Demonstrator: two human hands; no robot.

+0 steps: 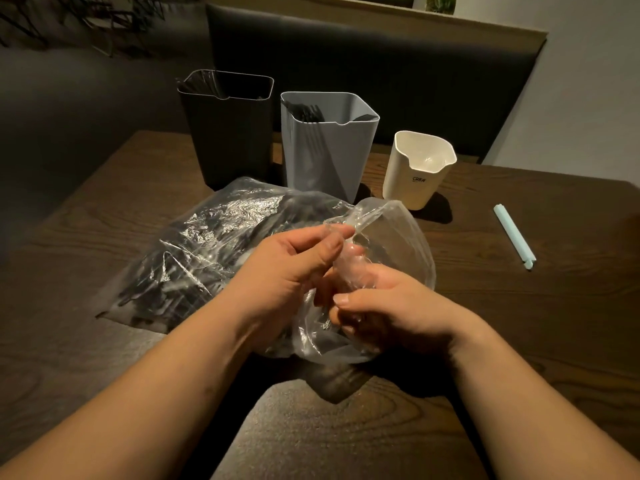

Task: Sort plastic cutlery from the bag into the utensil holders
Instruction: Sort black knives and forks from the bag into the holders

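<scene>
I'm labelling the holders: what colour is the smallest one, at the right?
The smallest holder is cream-white, best seen in the head view.

We see a table (519,323) of dark brown wood with a wavy, darker grain running across it. On it stand three holders: a black holder (228,140), a grey holder (325,157) and a cream holder (415,181) with small dark lettering on its front. The forks (306,112) in the grey one are black. The bag (242,216) is clear, creased with white and silvery glints, and the cutlery (152,289) showing through it is black. We also note a pale mint-green stick (514,235), a charcoal bench (381,64) and an off-white wall (588,81).
</scene>
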